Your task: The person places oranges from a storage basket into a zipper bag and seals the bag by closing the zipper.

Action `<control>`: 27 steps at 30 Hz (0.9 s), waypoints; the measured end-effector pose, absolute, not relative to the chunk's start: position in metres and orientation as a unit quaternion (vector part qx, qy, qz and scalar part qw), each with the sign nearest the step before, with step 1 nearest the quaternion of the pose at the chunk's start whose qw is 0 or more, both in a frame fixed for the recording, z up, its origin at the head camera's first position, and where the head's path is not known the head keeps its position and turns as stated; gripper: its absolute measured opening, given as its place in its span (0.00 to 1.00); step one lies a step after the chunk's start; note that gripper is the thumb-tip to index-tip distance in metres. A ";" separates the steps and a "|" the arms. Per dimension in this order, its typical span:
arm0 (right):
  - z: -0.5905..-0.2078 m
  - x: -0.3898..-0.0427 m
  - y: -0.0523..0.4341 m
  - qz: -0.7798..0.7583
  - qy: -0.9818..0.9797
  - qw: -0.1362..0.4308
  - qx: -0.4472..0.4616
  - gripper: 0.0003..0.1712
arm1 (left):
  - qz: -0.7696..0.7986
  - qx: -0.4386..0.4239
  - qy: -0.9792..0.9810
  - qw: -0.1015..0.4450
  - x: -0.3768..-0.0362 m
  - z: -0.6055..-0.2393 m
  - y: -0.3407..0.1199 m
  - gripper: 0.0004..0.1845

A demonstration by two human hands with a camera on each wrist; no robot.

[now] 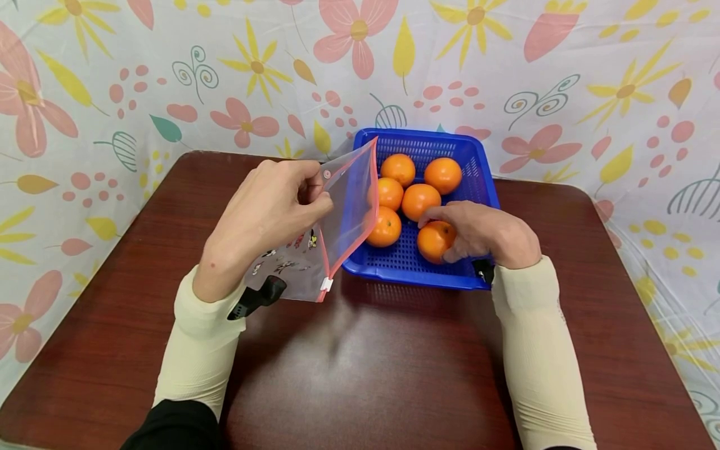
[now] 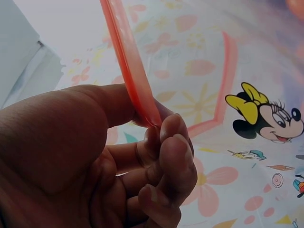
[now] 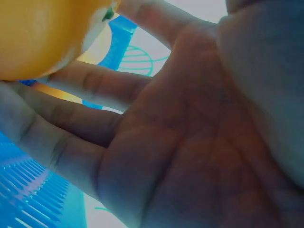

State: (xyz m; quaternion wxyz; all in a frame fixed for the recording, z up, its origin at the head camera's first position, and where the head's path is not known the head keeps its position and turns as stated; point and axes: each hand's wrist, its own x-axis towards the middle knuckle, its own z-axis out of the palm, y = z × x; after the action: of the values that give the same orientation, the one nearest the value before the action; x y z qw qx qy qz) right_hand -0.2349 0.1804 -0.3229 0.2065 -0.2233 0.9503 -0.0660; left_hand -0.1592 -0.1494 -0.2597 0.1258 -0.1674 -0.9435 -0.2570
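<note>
From the head view, my left hand (image 1: 270, 212) pinches the zip pouch (image 1: 337, 219) upright beside the blue basket (image 1: 478, 169) on the desk (image 1: 394, 362), while my right hand (image 1: 484, 234) curls around the nearest orange (image 1: 434, 240) inside.

At the left wrist, my fingers (image 2: 166, 142) pinch the pouch's pink edge.

At the right wrist, the orange sits at my fingertips.

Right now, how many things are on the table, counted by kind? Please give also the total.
Oranges: 6, all in the basket, one under the right hand
Blue basket: 1
Clear zip pouch with pink edge: 1, pinched by the left hand
Total: 8
</note>
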 end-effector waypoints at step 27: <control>-0.318 -0.235 0.184 -0.092 0.945 0.173 -0.261 0.41 | -0.253 -0.172 -0.945 0.117 -0.160 -0.262 -0.147 0.06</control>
State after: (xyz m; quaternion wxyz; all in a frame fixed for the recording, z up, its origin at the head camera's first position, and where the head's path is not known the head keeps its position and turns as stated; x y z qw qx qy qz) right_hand -0.2346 0.1836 -0.3182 0.1734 -0.2609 0.9452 -0.0920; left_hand -0.1595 -0.1467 -0.2615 0.1169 -0.1716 -0.9449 -0.2529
